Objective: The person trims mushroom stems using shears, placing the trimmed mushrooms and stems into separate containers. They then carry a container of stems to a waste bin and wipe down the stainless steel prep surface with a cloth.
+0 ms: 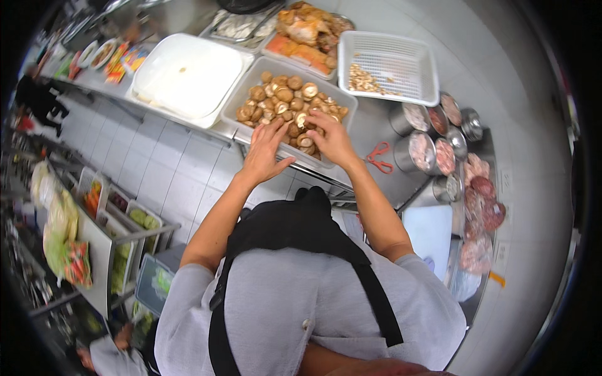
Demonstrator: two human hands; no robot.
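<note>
A translucent plastic tub (350, 105) full of whole brown mushrooms (284, 94), which look like shiitake, sits at the edge of a steel counter in front of me. Some caps are turned up and show pale undersides. My left hand (265, 152) rests palm down over the tub's near left rim, fingers apart, fingertips at the mushrooms. Inside the near right part of the tub, my right hand (331, 141) has its thumb and fingers spread around the mushrooms. Whether it grips one is unclear. Behind it, a white perforated basket (409, 70) holds small cut mushroom pieces (362, 80).
Red-handled scissors (380, 157) lie right of the tub, near steel canisters (416, 152) of raw meat. A white lidded container (188, 77) stands left. Behind is a tub of cooked-looking poultry (305, 28). A light cutting board (427, 239) lies right. Another person (115, 352) is at lower left.
</note>
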